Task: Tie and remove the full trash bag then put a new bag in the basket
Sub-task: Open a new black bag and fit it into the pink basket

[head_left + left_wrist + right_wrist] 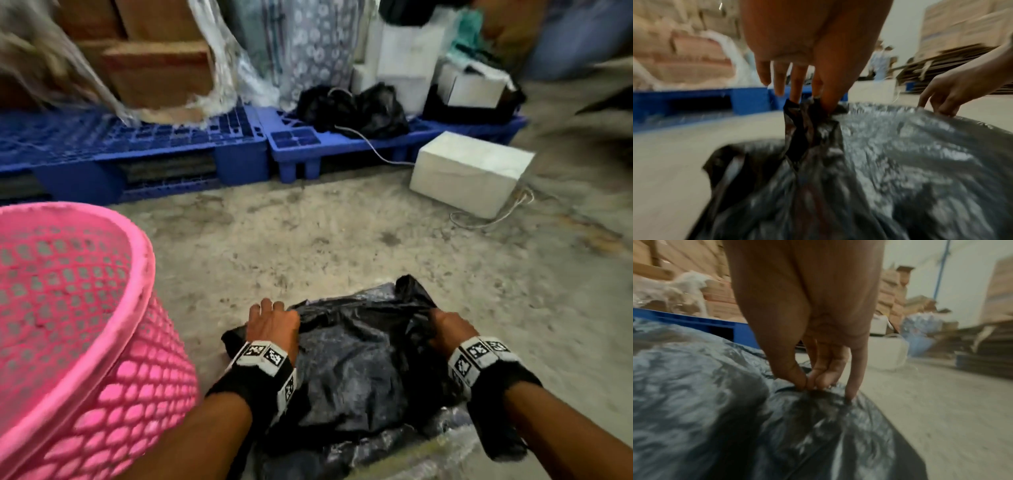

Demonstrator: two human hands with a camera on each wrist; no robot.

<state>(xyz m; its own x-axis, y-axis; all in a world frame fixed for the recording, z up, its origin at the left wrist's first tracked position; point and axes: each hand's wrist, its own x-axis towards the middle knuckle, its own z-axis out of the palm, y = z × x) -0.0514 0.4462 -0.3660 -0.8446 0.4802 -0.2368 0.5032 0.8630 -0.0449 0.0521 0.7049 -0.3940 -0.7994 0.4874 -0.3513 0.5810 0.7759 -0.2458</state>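
A black trash bag [352, 363] lies crumpled on the concrete floor in front of me. My left hand [272, 320] pinches a bunched bit of its edge between thumb and fingers [826, 97] at the bag's [869, 162] left side. My right hand [445, 325] pinches the bag's [735, 410] right edge between thumb and fingertips [807, 381]. A pink mesh basket [75, 335] stands to the left with no bag seen inside it. Another dark bag [352, 109] sits on a blue pallet at the back.
Blue plastic pallets [171, 150] run across the back, loaded with cardboard boxes [154, 68] and wrapped goods. A white box [469, 171] with a cord lies on the floor at the right. Bare concrete floor [308, 240] spreads between the pallets and the bag.
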